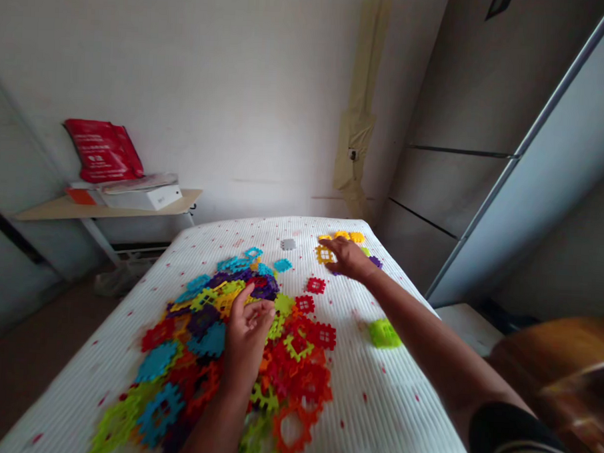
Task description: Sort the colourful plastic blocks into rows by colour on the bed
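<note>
My right hand (349,256) reaches to the far right part of the bed-like surface, with a yellow window-shaped interlocking plastic piece (325,255) between its thumb and fingers. Several more yellow pieces (356,237) lie just beyond it, and a purple piece (376,262) shows beside the wrist. Over the big pile of mixed plastic pieces (211,339) hovers my left hand (250,318), palm turned inward, fingers loosely bent and apart, with nothing visible in it. Red window pieces (315,285) lie between the two hands.
A white dotted cover (374,403) spreads under everything. A grey piece (288,244) lies at the far side, and a lime-green stack (385,333) sits near my right forearm. On the left, a side table (57,209) bears red bags (102,151). A wardrobe (459,173) stands right.
</note>
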The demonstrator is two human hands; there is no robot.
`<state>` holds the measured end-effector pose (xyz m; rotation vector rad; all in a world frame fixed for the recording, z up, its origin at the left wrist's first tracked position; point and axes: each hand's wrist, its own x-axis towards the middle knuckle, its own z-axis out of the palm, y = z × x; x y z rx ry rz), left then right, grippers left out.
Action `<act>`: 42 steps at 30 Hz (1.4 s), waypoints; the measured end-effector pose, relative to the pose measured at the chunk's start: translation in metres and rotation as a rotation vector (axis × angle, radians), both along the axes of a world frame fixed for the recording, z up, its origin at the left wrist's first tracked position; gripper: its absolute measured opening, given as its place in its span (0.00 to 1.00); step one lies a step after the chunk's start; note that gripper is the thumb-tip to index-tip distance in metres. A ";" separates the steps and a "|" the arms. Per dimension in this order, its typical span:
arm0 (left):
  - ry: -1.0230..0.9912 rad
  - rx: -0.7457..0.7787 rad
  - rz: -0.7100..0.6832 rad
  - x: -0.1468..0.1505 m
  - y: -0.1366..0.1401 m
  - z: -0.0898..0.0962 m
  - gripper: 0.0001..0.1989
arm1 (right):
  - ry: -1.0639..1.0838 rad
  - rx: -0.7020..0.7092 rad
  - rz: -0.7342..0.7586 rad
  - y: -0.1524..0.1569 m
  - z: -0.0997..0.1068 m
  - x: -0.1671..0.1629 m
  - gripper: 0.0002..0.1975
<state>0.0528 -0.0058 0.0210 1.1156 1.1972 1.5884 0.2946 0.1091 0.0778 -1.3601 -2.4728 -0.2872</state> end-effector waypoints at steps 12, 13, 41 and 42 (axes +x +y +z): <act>-0.021 -0.143 0.114 0.002 0.002 0.003 0.35 | -0.108 -0.224 -0.514 0.136 -0.023 0.083 0.33; -0.020 -0.144 0.124 0.001 0.002 0.002 0.35 | -0.117 -0.233 -0.514 0.142 -0.025 0.084 0.33; -0.023 -0.161 0.190 0.004 0.003 0.003 0.30 | -0.213 -0.279 -0.452 0.181 -0.043 0.084 0.31; -0.030 -0.160 0.191 0.003 0.003 0.003 0.30 | -0.212 -0.276 -0.445 0.181 -0.042 0.084 0.31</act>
